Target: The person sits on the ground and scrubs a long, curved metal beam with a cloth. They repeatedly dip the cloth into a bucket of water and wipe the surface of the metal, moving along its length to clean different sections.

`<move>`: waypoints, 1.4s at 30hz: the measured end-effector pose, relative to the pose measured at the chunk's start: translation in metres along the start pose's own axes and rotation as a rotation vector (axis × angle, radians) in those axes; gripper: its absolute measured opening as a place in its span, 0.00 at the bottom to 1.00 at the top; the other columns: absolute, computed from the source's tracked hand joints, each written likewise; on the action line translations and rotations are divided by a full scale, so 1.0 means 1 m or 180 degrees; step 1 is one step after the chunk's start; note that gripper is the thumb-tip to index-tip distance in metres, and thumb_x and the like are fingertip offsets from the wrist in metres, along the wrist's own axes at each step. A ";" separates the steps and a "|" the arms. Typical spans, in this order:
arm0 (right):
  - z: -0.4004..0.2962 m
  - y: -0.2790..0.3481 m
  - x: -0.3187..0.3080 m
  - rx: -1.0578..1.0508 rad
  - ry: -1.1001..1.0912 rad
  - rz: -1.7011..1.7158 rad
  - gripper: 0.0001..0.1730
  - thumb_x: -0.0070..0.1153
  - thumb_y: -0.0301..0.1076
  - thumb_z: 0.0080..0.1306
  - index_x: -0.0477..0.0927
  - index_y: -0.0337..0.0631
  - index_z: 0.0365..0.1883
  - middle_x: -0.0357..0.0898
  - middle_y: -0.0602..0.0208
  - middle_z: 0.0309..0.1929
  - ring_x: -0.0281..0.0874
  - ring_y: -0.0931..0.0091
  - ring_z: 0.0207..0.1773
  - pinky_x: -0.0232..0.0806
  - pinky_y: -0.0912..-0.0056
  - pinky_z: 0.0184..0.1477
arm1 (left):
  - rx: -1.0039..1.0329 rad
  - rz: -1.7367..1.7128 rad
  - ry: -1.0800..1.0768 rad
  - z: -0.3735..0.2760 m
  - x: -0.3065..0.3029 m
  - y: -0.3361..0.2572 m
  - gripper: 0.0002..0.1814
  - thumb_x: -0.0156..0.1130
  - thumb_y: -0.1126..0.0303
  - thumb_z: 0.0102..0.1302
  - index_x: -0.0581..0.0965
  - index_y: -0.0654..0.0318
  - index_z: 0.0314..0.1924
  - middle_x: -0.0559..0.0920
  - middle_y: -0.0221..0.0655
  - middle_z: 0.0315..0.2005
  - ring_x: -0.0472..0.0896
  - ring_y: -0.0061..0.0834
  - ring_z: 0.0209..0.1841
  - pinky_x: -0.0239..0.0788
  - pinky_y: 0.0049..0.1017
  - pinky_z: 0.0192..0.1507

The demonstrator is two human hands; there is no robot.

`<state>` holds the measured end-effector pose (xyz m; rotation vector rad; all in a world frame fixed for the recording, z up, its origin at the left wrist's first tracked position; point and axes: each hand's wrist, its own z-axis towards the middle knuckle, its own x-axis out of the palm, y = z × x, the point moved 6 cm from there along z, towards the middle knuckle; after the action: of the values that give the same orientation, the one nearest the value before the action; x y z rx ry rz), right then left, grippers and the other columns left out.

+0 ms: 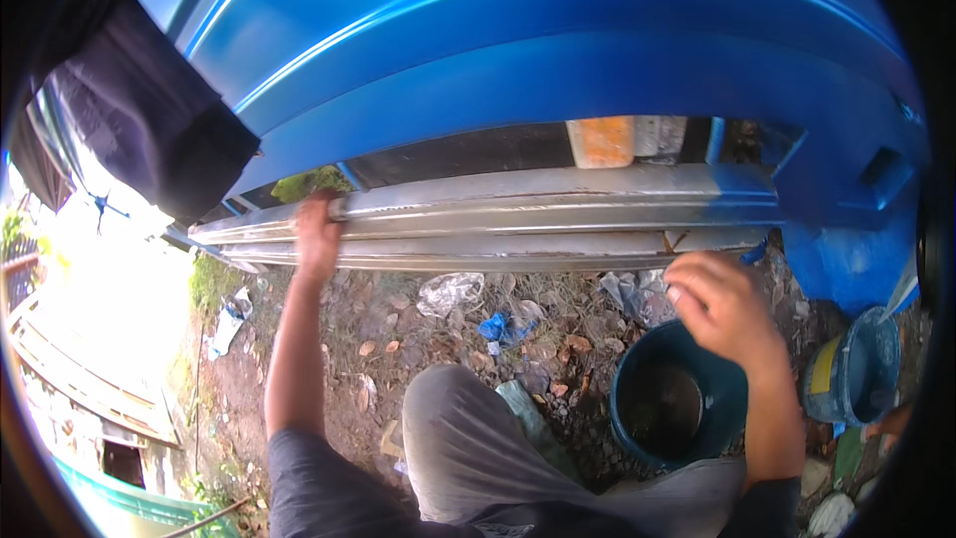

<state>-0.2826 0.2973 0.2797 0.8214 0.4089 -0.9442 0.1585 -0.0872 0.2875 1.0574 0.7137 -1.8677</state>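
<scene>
My left hand (318, 235), blurred, reaches onto the left part of a bare metal rail (478, 213) below a blue panel (567, 82). A small greyish patch shows beside its fingers; whether that is a held piece or part of the rail is unclear. Lower and to the right, my right hand (717, 306) hovers with curled fingers above a dark teal bucket (627, 418). Its thumb lies close to the forefinger, and any small thing between them is too blurred to tell. Blue paint covers the rail's right end. Dark liquid or residue shows in the bucket.
A second blue bucket (874, 366) with a yellow patch stands at the right, near another person's hand (889, 426). Crumpled clear plastic (450, 294) and a blue plastic scrap (494, 327) lie among dry leaves. Dark cloth (149, 104) hangs at the upper left.
</scene>
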 end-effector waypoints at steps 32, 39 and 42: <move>-0.093 -0.041 0.050 0.1753 0.1043 0.0610 0.07 0.61 0.29 0.69 0.83 0.33 0.41 0.85 0.55 0.40 0.85 0.60 0.42 0.74 0.62 0.46 | -0.2136 -0.3779 -0.2588 0.017 0.064 0.151 0.41 0.39 0.46 0.81 0.44 0.61 0.82 0.51 0.38 0.81 0.54 0.37 0.80 0.42 0.35 0.80; -0.087 -0.013 0.040 0.1303 0.1014 0.0983 0.08 0.61 0.30 0.71 0.84 0.35 0.43 0.85 0.57 0.41 0.85 0.60 0.44 0.74 0.63 0.46 | -0.2223 -0.3134 -0.2091 -0.015 0.068 -0.014 0.45 0.32 0.39 0.80 0.39 0.62 0.82 0.37 0.43 0.83 0.37 0.45 0.84 0.31 0.41 0.83; -0.089 -0.005 0.040 0.1193 0.1060 0.1048 0.08 0.61 0.31 0.71 0.84 0.36 0.44 0.86 0.58 0.42 0.85 0.60 0.43 0.75 0.62 0.45 | -0.1988 -0.2827 -0.1926 -0.026 0.066 -0.088 0.46 0.28 0.39 0.80 0.38 0.70 0.80 0.34 0.51 0.81 0.28 0.46 0.83 0.28 0.43 0.83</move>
<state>-0.2625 0.3424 0.1953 1.3531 0.3714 -0.5810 0.0730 -0.0510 0.2227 -0.3045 1.3846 -2.2468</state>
